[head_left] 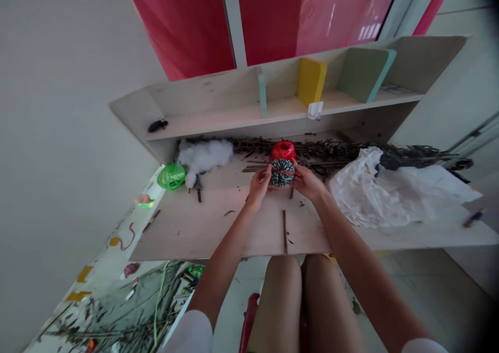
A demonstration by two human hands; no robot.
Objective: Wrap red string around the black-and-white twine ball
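Observation:
A round dark-and-white yarn ball [283,176] with a reddish strand across its middle is held up over the desk between both hands. My left hand [260,184] grips its left side with fingers and thumb. On the right side, my right hand [307,180] holds it the same way. Right behind the ball is a roll of red twine [283,150], partly hidden by it. A short brown stick [285,232] lies on the desk nearer the front edge.
White fluff [206,155] and a green twine roll [171,177] are at the desk's left. Dry twigs [249,145] line the back. A crumpled white plastic bag [362,192] lies at right. Above stands a shelf [218,121] with coloured dividers.

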